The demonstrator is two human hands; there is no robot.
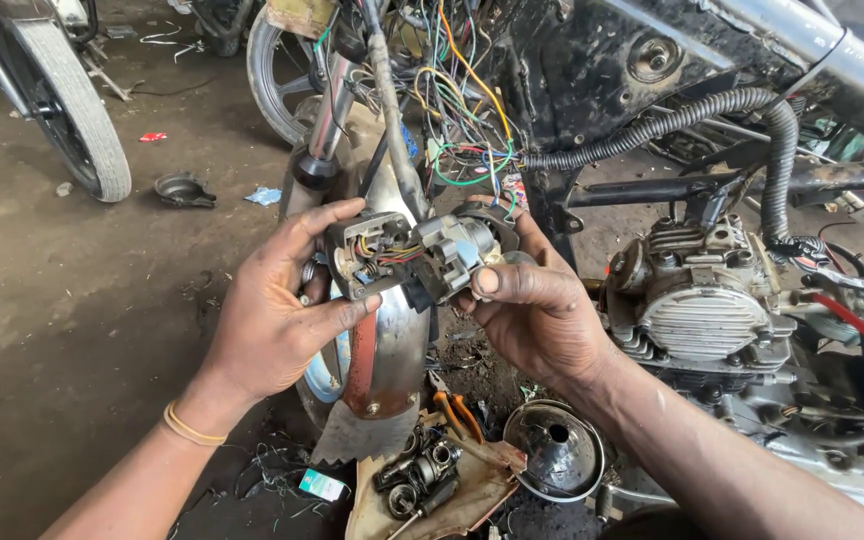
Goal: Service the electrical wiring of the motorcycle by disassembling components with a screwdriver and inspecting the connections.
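Grey plastic switch housing w/ coloured wires inside (414,256) sat between our hands, in front of chrome front mudguard (384,350). We had left hand (272,310) clamped on its open box end, right hand (532,305) pinching the grey connector side. Silver headlamp bowl (555,450) lay below.

Left hand (272,315) and right hand (537,310) grip a wired switch housing (407,255).
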